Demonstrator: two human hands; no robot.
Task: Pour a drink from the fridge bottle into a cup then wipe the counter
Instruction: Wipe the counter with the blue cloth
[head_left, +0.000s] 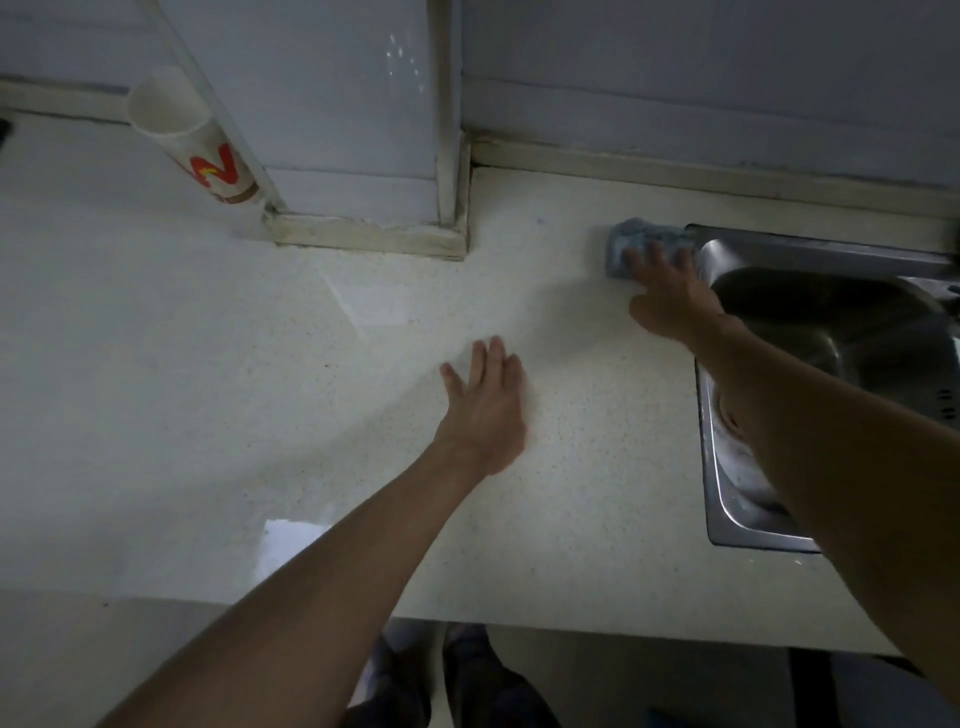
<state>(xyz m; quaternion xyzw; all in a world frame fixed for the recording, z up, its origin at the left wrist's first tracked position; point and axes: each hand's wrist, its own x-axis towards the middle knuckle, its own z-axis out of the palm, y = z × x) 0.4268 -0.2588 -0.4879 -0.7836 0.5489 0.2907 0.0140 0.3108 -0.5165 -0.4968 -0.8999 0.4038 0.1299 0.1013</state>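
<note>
A white paper cup (192, 140) with red lettering stands at the back left of the pale speckled counter (208, 364), beside a tiled pillar. A blue-grey cloth (631, 236) lies on the counter by the sink's back left corner. My right hand (670, 291) rests on it, fingers spread over the cloth and pressing it down. My left hand (488, 405) lies flat on the middle of the counter, fingers together, holding nothing. No bottle is in view.
A steel sink (831, 322) is set into the counter at the right; my right forearm crosses over it. A tiled pillar (353, 156) juts out at the back. The counter's front edge (519, 623) runs below my arms.
</note>
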